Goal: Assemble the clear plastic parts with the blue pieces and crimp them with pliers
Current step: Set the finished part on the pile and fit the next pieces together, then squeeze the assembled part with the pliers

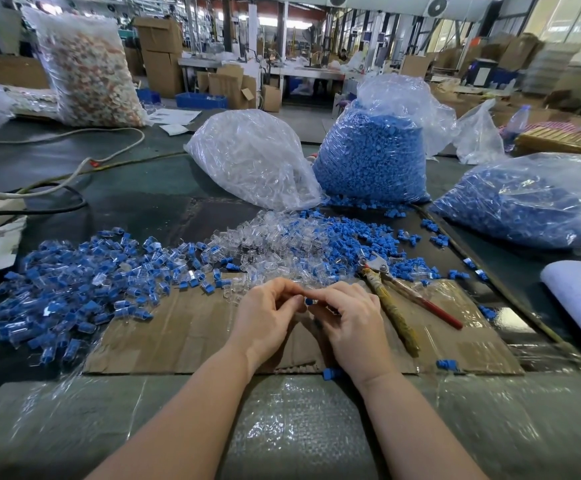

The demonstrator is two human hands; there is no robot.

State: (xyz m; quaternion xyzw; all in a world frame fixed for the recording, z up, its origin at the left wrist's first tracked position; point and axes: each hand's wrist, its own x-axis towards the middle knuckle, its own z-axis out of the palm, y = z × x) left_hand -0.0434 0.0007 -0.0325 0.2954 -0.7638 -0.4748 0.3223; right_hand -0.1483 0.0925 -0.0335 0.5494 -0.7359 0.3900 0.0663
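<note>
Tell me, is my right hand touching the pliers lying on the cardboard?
Apart. The head view shows the right hand pinching a blue piece with the left hand, and bare cardboard between its knuckles and the pliers.

Your one view comes from a wide-angle camera on your head, looking forward and down over the table (pixel 116 188). It sits close above your two hands, left (pixel 268 317) and right (pixel 348 320), low in the centre, with both forearms running in from the bottom edge. Beyond the bags (pixel 372 157) the same view reaches far into the hall.
</note>
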